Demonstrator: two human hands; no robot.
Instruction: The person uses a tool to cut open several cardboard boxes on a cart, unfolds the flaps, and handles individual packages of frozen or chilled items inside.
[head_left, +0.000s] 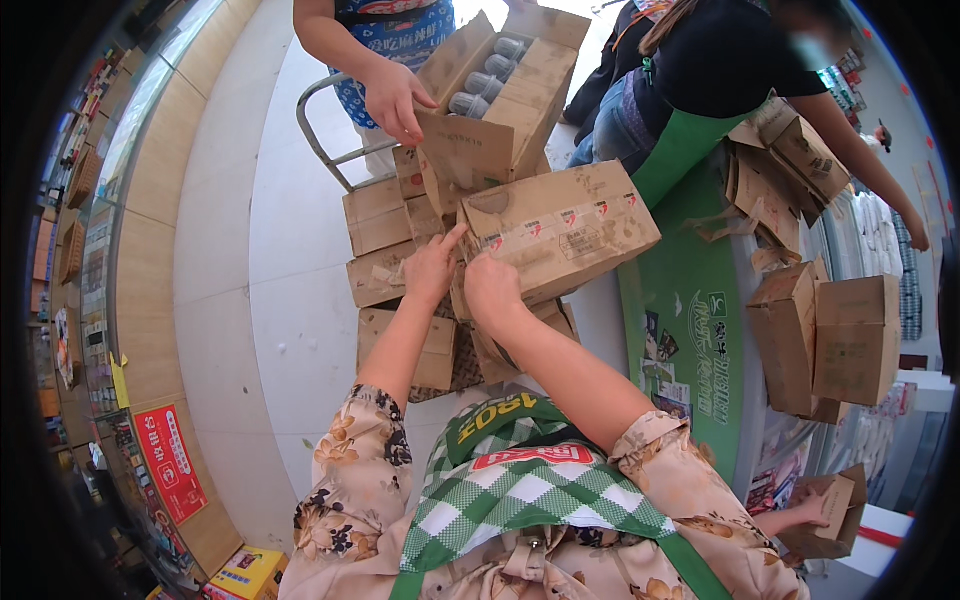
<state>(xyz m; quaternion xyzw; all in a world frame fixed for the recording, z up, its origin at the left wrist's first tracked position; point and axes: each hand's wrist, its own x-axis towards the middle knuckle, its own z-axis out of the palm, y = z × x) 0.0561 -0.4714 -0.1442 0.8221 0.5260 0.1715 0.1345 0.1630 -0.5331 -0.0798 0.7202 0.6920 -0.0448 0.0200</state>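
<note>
A taped cardboard carton (559, 225) lies tilted on a stack of boxes before me. My left hand (433, 262) is at its near left end, index finger stretched against the carton's edge. My right hand (491, 289) is curled at the carton's lower left corner; what its fingers hold, if anything, is hidden. Just beyond stands an open carton (525, 105) with a row of clear-capped containers (484, 86) inside. Another person's hand (397, 101) is at its flap. Further cartons (377, 217) are stacked below on a metal-framed cart (319, 139).
A person in a green apron (690, 135) leans over a green-fronted freezer or counter (690, 300) at right. Opened empty-looking boxes (856, 337) stand on it. Another person's hand (811, 510) touches a small box at lower right. A glass-fronted wooden counter (154, 217) runs along the left.
</note>
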